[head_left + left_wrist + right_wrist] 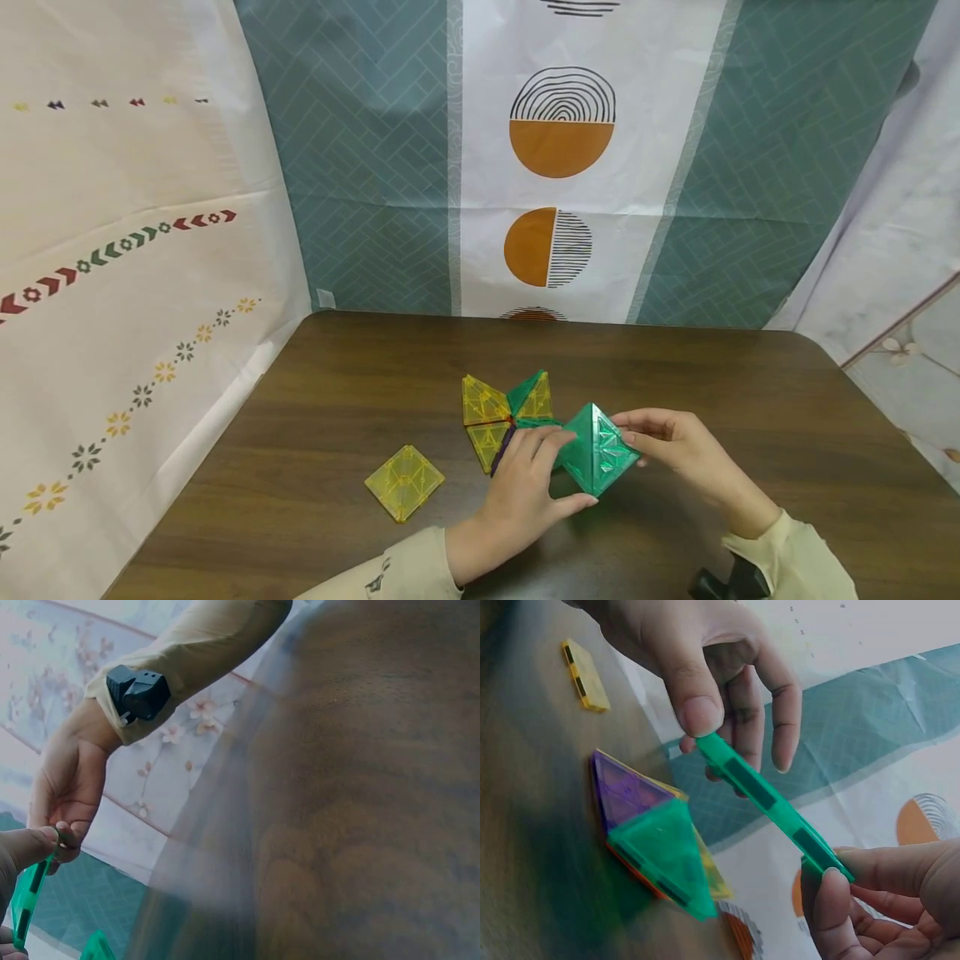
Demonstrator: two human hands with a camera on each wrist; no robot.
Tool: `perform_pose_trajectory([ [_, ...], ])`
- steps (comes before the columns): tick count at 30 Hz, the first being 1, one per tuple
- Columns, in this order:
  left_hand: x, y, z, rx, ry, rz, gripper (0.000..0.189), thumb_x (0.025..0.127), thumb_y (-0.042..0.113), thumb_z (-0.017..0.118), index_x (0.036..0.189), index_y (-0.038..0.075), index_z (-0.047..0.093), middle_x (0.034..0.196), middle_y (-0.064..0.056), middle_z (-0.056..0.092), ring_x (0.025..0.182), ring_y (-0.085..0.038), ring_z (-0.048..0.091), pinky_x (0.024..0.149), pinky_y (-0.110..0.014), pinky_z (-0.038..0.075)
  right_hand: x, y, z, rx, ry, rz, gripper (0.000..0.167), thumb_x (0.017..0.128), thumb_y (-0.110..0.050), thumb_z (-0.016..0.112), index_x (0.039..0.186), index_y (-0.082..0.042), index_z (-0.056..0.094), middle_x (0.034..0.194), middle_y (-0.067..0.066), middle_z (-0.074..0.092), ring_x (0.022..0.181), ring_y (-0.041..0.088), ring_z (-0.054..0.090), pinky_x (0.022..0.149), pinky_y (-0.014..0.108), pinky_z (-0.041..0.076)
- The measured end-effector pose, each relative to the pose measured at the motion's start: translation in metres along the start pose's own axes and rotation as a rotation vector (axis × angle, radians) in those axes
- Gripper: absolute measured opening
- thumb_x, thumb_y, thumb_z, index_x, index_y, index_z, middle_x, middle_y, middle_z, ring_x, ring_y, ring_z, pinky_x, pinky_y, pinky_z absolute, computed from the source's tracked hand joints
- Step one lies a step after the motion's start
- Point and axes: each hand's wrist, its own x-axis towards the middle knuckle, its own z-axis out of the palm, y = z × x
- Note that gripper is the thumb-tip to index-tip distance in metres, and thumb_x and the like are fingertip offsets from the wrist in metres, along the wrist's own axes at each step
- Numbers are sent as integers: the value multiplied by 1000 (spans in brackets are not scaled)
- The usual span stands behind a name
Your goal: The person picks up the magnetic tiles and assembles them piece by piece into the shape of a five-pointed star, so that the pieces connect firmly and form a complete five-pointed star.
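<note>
A green translucent magnetic tile piece [596,450], diamond-shaped with a ridge down its middle, is held up between both hands over the table. My left hand [525,479] pinches its left and lower edge, thumb at the bottom corner. At its right corner, my right hand [686,454] pinches it between thumb and fingers. In the right wrist view the green piece [772,799] is seen edge-on, with dark magnets inside its rim. Just behind the left hand stands a star-like group of joined tiles [487,404], yellow, green and purple, partly hidden by that hand.
A yellow diamond-shaped tile piece [405,483] lies on the brown wooden table [322,392], left of the hands. A black device [731,579] sits on the right wrist. Patterned cloths [375,167] hang behind the table and at both sides.
</note>
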Motion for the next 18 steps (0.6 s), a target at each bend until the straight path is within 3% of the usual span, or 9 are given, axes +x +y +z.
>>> perform_pose_trajectory([
  [7, -7, -8, -9, -52, -15, -43, 73, 59, 42, 90, 117, 11, 58, 114, -5, 63, 103, -19, 57, 89, -33, 54, 5, 3, 17, 86, 33, 8, 31, 93, -8, 60, 117, 13, 59, 91, -17, 69, 72, 4, 61, 62, 29, 55],
  [18, -23, -22, -21, -128, -136, -146, 63, 70, 40, 84, 119, 10, 57, 114, -3, 64, 107, -18, 59, 89, -36, 54, 10, 13, 48, 138, 40, -13, 29, 95, -8, 58, 115, 13, 61, 93, -15, 69, 72, 3, 61, 63, 27, 55],
])
